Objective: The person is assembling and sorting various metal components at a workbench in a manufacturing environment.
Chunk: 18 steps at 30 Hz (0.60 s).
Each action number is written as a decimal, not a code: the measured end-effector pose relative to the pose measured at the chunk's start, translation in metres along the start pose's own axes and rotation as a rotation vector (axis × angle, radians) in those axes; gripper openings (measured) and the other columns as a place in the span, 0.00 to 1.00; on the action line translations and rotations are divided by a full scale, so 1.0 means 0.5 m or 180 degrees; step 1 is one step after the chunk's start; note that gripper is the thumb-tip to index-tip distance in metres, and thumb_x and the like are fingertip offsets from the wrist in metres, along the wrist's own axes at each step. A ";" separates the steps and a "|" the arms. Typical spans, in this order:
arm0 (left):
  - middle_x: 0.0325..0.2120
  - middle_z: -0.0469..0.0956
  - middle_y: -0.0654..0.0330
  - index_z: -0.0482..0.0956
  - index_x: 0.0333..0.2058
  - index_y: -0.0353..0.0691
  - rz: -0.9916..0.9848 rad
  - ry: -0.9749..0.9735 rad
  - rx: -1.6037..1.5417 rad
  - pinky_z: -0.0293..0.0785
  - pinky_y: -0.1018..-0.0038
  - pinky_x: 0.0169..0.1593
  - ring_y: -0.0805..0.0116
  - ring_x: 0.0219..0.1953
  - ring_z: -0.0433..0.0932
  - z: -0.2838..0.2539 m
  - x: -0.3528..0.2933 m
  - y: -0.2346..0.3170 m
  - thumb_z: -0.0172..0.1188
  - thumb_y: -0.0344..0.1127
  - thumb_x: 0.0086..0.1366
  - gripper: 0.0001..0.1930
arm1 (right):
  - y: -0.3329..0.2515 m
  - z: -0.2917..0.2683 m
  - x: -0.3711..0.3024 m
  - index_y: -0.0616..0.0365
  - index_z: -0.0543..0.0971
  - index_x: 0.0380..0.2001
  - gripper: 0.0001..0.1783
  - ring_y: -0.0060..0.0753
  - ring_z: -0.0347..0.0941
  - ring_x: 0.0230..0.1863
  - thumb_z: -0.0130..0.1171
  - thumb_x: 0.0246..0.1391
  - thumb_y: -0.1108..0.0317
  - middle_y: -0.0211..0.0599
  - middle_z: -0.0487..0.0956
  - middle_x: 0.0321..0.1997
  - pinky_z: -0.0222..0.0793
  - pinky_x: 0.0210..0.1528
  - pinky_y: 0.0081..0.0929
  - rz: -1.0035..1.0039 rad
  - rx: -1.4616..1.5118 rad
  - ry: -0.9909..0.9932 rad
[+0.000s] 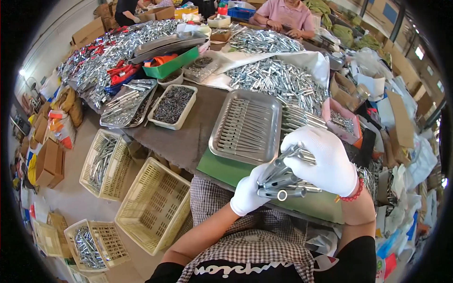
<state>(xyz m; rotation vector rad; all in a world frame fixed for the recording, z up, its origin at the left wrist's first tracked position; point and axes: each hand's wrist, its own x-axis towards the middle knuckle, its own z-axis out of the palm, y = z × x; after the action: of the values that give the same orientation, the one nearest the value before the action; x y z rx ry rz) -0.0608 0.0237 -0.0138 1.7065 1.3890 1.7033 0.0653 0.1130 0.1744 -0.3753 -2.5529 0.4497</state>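
My left hand, in a white glove, is closed around a bundle of shiny metal tubes; one open round end faces me. Over the bundle, my right hand, also gloved in white, pinches at the upper ends of the tubes. Just beyond my hands, a steel tray holds a row of thin pointed metal rods lying side by side. A green mat lies under the tray and my hands. More metal tubes lie to the right of the tray, partly hidden behind my right hand.
Heaped metal tubes lie on white cloth farther back. A cream tub of small dark parts stands left of the tray, and a pink bin to its right. Plastic crates sit at lower left. Across the table is a person in pink.
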 end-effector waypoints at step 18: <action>0.43 0.79 0.53 0.65 0.57 0.38 0.0002 -0.0096 0.0148 0.77 0.71 0.43 0.56 0.40 0.81 -0.005 -0.002 0.013 0.71 0.35 0.50 0.36 | 0.000 -0.017 0.003 0.57 0.77 0.32 0.11 0.39 0.76 0.33 0.64 0.42 0.73 0.37 0.78 0.31 0.71 0.38 0.30 0.0314 0.0346 -0.0324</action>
<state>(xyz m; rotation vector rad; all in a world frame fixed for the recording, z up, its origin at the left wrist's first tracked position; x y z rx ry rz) -0.0607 0.0188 -0.0088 1.7501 1.4253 1.6510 0.0684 0.1154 0.1819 -0.4504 -2.6020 0.6568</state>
